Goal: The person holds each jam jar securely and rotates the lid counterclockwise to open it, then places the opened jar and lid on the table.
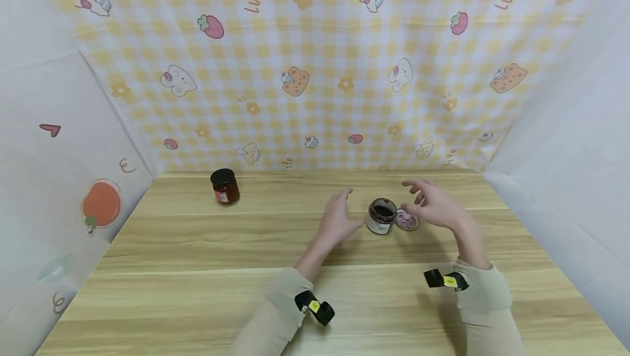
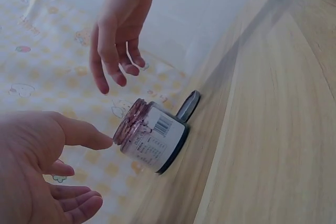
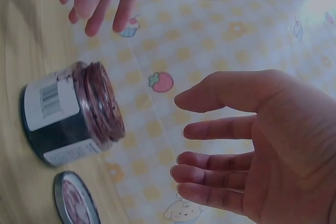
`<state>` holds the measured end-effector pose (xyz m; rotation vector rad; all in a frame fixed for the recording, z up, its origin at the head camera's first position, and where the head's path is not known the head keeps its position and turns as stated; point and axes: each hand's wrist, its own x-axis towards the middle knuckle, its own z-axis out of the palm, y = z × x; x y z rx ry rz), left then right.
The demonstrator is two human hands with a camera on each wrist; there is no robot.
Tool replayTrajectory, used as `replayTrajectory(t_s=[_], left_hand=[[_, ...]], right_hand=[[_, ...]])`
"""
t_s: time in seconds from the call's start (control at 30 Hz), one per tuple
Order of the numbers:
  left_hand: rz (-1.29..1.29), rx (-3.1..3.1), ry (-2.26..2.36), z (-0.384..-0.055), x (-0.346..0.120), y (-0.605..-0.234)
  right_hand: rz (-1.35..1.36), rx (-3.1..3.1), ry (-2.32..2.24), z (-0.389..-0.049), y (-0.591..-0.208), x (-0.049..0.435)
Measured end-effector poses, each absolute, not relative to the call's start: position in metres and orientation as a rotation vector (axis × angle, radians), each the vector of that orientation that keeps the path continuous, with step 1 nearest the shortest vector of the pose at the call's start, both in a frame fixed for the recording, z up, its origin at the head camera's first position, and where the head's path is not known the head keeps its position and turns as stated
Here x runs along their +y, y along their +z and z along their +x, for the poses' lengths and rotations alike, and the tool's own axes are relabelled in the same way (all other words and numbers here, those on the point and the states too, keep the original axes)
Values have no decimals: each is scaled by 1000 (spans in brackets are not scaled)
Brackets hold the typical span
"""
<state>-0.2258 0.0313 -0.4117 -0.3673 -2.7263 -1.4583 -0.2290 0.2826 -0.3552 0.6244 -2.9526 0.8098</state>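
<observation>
Wooden table (image 1: pixel 162 290) bears uncapped glass jar (image 1: pixel 380 222)

On either side of the jar, the left hand (image 1: pixel 337 220) and right hand (image 1: pixel 435 204) hover over the table, fingers loosely curved, released and grasping nothing. The jar stands upright between them, right of the table's middle, with dark contents (image 1: pixel 382 211) showing through its mouth and a white label (image 3: pixel 52 103) on its side. It should handle as stiff and moderately weighty, its glass likely to chip or crack if dropped. Dark smears coat the neck (image 3: pixel 89 103), which would probably prove slippery; the labelled wall, lower down, appears the safer hold, with thumb opposite fingers and the mouth kept level against a spill. A second jar (image 1: pixel 225 187), black-capped, stands well apart toward the table's left end. Smallest of all, a lid (image 1: pixel 407 220) lies just beside the open jar, smeared side up, light and rigid by its look, best taken by its outer rim
</observation>
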Motion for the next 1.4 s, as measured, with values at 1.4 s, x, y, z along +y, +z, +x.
replayTrajectory(t_s=[1.4], left_hand=[[-321, -2512, -1438, -232, -41, -417]], right_hand=[[861, -2766, 1012, -242, -351, 172]])
